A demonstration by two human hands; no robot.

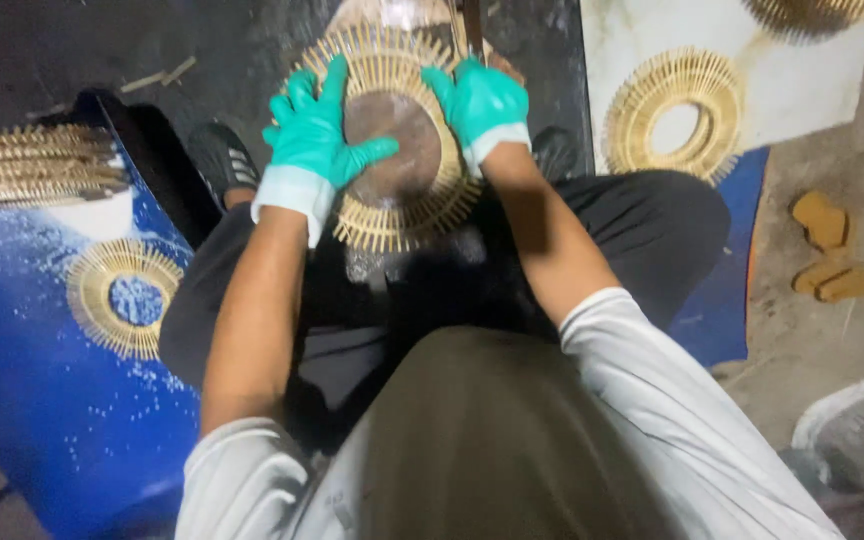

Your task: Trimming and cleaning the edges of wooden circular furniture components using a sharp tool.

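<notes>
Fingers of our left hand (317, 135) and right hand (480, 100) grip 1 bamboo-stick ring (392, 150), pressing its round centre disc (392, 148) mid-assembly.

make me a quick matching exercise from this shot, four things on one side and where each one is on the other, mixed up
Things:
1. stick ring with brown disc
2. open stick ring
3. stick ring over speckles
4. tan blocks

Places:
a. on the blue sheet
b. on bare ground, far right
c. between left hand and right hand
d. on the white sheet

Pairs: 1-c, 2-d, 3-a, 4-b
</notes>
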